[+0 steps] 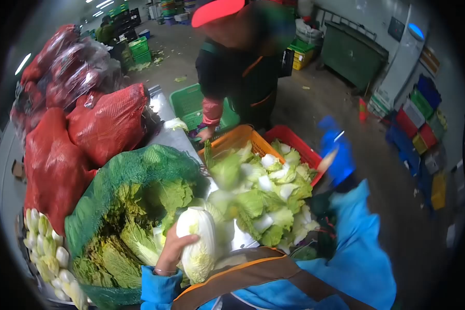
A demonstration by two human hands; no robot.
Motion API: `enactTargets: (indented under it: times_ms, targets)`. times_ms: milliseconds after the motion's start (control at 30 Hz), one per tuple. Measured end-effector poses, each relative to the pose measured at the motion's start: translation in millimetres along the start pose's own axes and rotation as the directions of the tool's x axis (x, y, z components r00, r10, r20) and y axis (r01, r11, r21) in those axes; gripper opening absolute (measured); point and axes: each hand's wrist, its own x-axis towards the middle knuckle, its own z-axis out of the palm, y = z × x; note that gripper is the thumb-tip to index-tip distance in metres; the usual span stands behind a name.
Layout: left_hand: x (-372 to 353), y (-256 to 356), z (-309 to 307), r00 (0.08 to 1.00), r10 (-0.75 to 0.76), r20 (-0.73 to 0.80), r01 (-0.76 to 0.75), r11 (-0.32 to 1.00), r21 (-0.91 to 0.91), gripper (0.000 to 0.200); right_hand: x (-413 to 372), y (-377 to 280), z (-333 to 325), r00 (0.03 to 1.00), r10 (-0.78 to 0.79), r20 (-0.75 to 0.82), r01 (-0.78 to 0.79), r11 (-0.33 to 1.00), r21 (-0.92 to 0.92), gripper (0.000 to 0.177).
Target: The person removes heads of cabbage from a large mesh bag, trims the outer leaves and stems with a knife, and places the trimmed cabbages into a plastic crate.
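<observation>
My bare left hand (176, 247) is wrapped round a trimmed white napa cabbage (200, 230), held upright close to my apron. Out to the right is my right hand (338, 152) in a blue glove, smeared by motion. It is closed on what looks like a knife (326, 161) with a tan part and a thin bright edge. Below my left hand a green mesh sack (139, 165) holds napa cabbages (134, 243) with brown, wilted leaves. Loose cut cabbage leaves (266, 201) are heaped ahead of me, against an orange crate (248, 138) and a red crate (299, 147).
Red mesh sacks (57, 165) are piled at left, above a stack of small pale heads (49, 253). Across from me stands a co-worker (237, 77), one hand by the green crate (188, 103). A green wheeled bin (354, 54) and coloured crates (418, 116) line the right.
</observation>
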Motion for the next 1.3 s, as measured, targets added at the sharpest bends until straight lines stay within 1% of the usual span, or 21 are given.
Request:
enactTargets:
  times_ms: [33, 67, 100, 133, 167, 200, 267, 333, 400, 467, 533, 633, 700, 767, 833, 900, 967, 1033, 1100, 1233, 1300]
  targets:
    - [-1, -1, -5, 1.0, -0.01, -0.001, 0.01, 1.0, 0.019, 0.062, -9, -85, 90, 0.992, -0.018, 0.128, 0.004, 0.994, 0.105, 0.034]
    - [3, -2, -6, 1.0, 0.001, 0.003, -0.001, 0.999, 0.053, 0.062, 21, -123, 42, 0.943, -0.108, 0.313, 0.024, 0.965, 0.261, 0.037]
    - [7, -2, -4, 1.0, 0.024, 0.001, -0.023, 0.997, 0.078, 0.062, 11, -148, 72, 0.987, -0.158, 0.015, 0.149, 0.958, 0.247, 0.041]
    - [5, 0, 7, 0.999, 0.048, 0.009, -0.049, 0.995, 0.093, 0.061, -8, -157, 88, 0.973, -0.217, 0.076, 0.206, 0.969, 0.134, 0.048]
    - [7, 2, 13, 0.998, 0.056, -0.001, -0.056, 0.996, 0.074, 0.061, -36, -149, 132, 0.979, -0.18, -0.097, 0.183, 0.983, 0.029, 0.056]
    - [11, 1, 13, 0.999, 0.052, -0.003, -0.051, 0.995, 0.081, 0.06, -42, -132, 112, 0.96, 0.004, 0.28, -0.003, 1.0, -0.003, 0.06]
    - [12, -6, 6, 0.999, 0.041, -0.03, -0.039, 0.997, 0.068, 0.06, -61, -79, 111, 0.873, 0.405, 0.271, -0.277, 0.87, -0.407, 0.057]
    - [14, -7, 4, 0.999, 0.045, -0.005, -0.044, 0.991, 0.128, 0.058, -66, -4, 102, 0.825, 0.45, 0.342, 0.133, 0.433, -0.892, 0.055]
    - [10, -6, 6, 0.999, 0.045, -0.027, -0.042, 0.996, 0.084, 0.055, -61, 23, 158, 0.643, 0.552, 0.53, 0.539, 0.165, -0.826, 0.05]
    - [11, -6, 10, 0.999, 0.036, -0.026, -0.035, 0.999, 0.003, 0.051, -47, 71, 237, 0.392, 0.557, 0.732, 0.742, 0.279, -0.609, 0.031]
    - [10, -12, 9, 0.998, 0.002, -0.066, 0.003, 0.997, 0.078, 0.051, -55, 106, 339, 0.203, 0.173, 0.964, 0.797, 0.543, -0.265, 0.018]
    - [3, -6, 5, 0.994, 0.063, -0.094, -0.041, 0.975, 0.218, 0.055, -86, 82, 444, 0.054, 0.368, 0.928, 0.751, 0.597, -0.28, 0.023]
    - [-11, 4, 8, 0.988, 0.134, -0.076, -0.117, 0.975, 0.19, 0.058, -93, 71, 427, 0.053, 0.398, 0.916, 0.752, 0.588, -0.298, 0.031]
    - [-18, -2, -9, 0.987, 0.129, -0.096, -0.109, 0.975, 0.194, 0.063, -95, 134, 366, 0.095, 0.207, 0.974, 0.58, 0.783, -0.223, 0.042]
    - [-22, -11, -14, 0.969, 0.193, -0.156, -0.172, 0.976, 0.135, 0.063, -112, 119, 327, 0.266, 0.593, 0.76, 0.297, 0.699, -0.65, 0.05]
    - [-23, -13, -18, 0.964, 0.207, -0.169, -0.185, 0.973, 0.135, 0.066, -129, 138, 289, 0.494, 0.549, 0.674, 0.049, 0.756, -0.652, 0.062]
    - [-23, -8, -14, 0.968, 0.215, -0.131, -0.149, 0.909, 0.39, 0.068, -139, 121, 280, 0.464, 0.637, 0.615, -0.096, 0.727, -0.68, 0.06]
    - [-23, 9, -12, 0.995, 0.07, -0.074, -0.045, 0.953, 0.3, 0.075, -148, 106, 276, 0.437, 0.716, 0.544, -0.258, 0.68, -0.687, 0.058]
    - [-6, 6, -36, 0.948, 0.118, 0.296, -0.245, 0.864, 0.44, 0.082, -154, 98, 272, 0.451, 0.68, 0.577, -0.4, 0.733, -0.551, 0.054]
    - [6, 4, -30, 0.917, -0.061, 0.394, 0.037, 0.997, 0.066, 0.095, -149, 89, 266, 0.46, 0.648, 0.607, -0.386, 0.761, -0.521, 0.051]
    - [7, 6, -27, 0.914, -0.083, 0.398, 0.036, 0.992, 0.123, 0.094, -150, 98, 263, 0.492, 0.64, 0.59, -0.386, 0.768, -0.511, 0.048]
